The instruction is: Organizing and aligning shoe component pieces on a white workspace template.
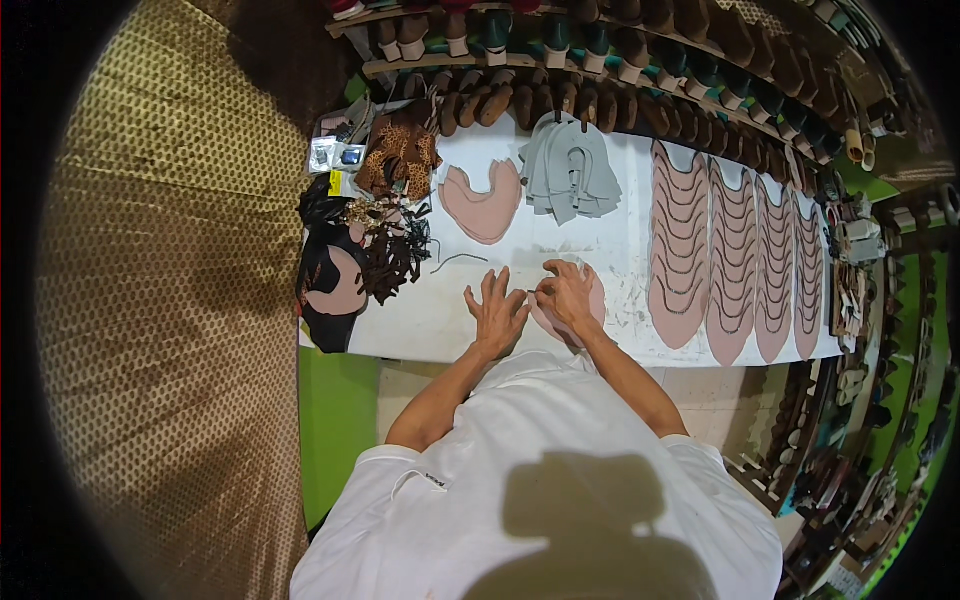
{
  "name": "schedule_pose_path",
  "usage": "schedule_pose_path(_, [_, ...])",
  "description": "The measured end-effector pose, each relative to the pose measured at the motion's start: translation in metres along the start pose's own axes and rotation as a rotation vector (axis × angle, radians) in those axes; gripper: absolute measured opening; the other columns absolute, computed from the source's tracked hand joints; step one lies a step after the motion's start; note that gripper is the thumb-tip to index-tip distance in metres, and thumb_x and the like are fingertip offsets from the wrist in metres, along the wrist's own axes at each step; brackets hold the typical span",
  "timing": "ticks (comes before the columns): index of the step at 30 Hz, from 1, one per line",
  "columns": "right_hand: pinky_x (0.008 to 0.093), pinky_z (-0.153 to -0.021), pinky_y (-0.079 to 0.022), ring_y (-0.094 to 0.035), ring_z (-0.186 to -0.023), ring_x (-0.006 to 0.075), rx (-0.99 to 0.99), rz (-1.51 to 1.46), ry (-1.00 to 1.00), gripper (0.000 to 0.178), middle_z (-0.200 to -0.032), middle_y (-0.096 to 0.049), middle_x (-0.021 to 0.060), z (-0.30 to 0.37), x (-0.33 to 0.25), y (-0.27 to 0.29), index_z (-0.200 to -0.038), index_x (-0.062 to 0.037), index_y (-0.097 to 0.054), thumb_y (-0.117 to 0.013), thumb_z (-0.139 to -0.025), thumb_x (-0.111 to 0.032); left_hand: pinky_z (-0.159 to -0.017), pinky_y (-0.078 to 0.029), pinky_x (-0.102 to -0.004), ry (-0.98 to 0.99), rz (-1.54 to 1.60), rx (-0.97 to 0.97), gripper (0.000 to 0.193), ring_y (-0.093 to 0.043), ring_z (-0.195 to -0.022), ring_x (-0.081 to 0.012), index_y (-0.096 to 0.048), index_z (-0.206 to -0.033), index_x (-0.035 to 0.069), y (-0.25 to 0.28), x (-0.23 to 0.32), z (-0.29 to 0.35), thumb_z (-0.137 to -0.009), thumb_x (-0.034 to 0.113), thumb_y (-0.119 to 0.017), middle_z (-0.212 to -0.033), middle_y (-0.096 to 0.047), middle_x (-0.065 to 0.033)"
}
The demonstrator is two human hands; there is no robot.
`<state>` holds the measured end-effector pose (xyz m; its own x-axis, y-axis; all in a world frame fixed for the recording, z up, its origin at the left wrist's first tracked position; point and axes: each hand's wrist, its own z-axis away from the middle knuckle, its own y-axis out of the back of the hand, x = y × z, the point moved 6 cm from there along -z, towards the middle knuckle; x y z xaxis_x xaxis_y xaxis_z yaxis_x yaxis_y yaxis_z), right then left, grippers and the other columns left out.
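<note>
A pink, U-shaped cut piece (597,298) lies at the table's near edge, partly covered by my right hand (567,303). That hand's thumb and fingertips are pinched around a small, thin dark thing, too small to name. Just left of it, my left hand (497,318) rests with fingers spread, its thumb side close to the dark thing, and nothing shows in it. Beyond my left hand a thin dark cord (462,257) curves on the white table. Further back lie a stack of pink U-shaped pieces (482,218) and a stack of grey pieces (560,175) with a small tool on top.
Overlapping pink pieces with dark curved edges stand in several columns (680,318) on the right. Dark brown strips (393,262), leopard-print material (397,155) and a black bag (328,325) crowd the left. Shoe racks (600,72) line the back; a patterned gold curtain (170,300) hangs left.
</note>
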<state>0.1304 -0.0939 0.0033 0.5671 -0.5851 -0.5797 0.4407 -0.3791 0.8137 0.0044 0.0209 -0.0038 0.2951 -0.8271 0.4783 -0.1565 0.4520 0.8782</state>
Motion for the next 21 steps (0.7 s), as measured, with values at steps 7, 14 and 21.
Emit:
schedule_pose_path(7, [0.0681,-0.117,-0.021,-0.05,-0.136,0.0255,-0.021,0.016,-0.01,0.015,-0.137,-0.064,0.003,0.001,0.001,0.001,-0.089,-0.0151,-0.084,-0.077,-0.082,-0.027,-0.112,-0.01,-0.0779,-0.043,-0.066,-0.063,0.035,-0.022,-0.154,-0.0394,-0.072,-0.132,0.028,0.002,0.008,-0.002,-0.099,0.036,-0.066,-0.171,-0.025,-0.0146])
schedule_pose_path(14, [0.0637,-0.12,-0.02,-0.052,-0.134,0.0255,0.043,-0.104,0.031,0.018,-0.136,-0.065,0.0049,0.022,0.013,0.007,-0.094,-0.0122,-0.084,-0.075,-0.089,-0.027,-0.111,-0.012,-0.0778,-0.123,-0.151,-0.063,0.035,-0.021,-0.155,-0.0389,-0.072,-0.133,0.03,0.003,0.007,-0.004,-0.1,0.038,-0.065,-0.171,-0.025,-0.0138])
schedule_pose_path(21, [0.055,-0.119,-0.029,-0.054,-0.131,0.028,0.127,0.028,0.028,0.019,-0.133,-0.065,0.0101,0.05,0.013,0.02,-0.097,-0.0087,-0.083,-0.072,-0.091,-0.023,-0.113,-0.008,-0.0754,0.004,-0.035,-0.017,0.029,-0.022,-0.155,-0.0377,-0.077,-0.121,0.029,-0.003,0.006,-0.008,-0.097,0.043,-0.07,-0.17,-0.029,-0.0134])
